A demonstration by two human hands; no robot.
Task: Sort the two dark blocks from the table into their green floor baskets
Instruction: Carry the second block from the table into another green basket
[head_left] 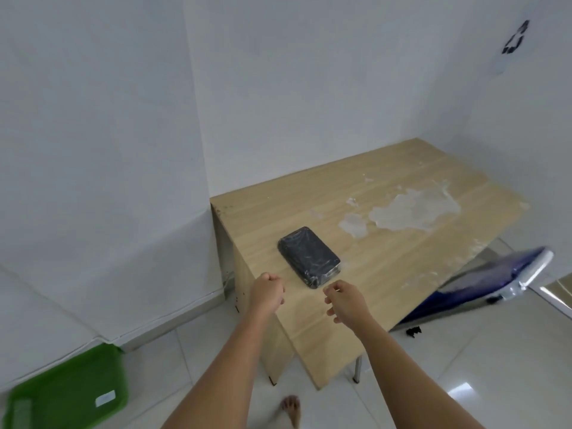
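One dark block (309,257), wrapped in shiny plastic, lies flat on the light wooden table (402,243) near its front left corner. My left hand (266,293) hovers just left of the block's near end, fingers curled into a loose fist, holding nothing. My right hand (346,300) is just below the block's near corner, fingers bent but apart, empty. Neither hand touches the block. A green basket (71,394) sits on the floor at the lower left with a white label on it. No second block is in view.
Patches of torn clear film (414,209) stick to the table's right half. A blue-and-white panel (483,283) leans against the table's right side. White walls close in behind and left. A bare foot (292,408) stands on the white floor tiles.
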